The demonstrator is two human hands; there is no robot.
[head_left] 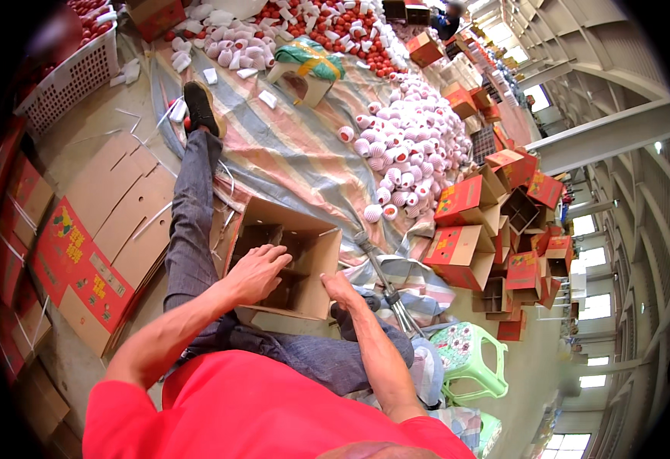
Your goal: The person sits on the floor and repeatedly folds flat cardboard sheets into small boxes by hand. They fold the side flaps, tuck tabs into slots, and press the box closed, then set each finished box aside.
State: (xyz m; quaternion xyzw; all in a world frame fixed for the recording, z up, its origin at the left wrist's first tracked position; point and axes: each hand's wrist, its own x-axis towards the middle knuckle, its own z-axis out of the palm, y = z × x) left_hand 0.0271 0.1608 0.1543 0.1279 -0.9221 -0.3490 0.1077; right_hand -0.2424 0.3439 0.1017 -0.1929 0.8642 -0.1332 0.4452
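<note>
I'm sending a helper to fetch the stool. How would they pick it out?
Start from the open cardboard box under the left hand and right hand. Look past the person's bent knee to the green plastic stool, the only green seat among red cartons.

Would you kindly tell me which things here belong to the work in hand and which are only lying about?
In hand:
- open cardboard box
- left hand inside it
- right hand on its rim

Lying about:
- flat cartons
- wrapped fruit pile
- white basket
- green stool
- red boxes
</note>
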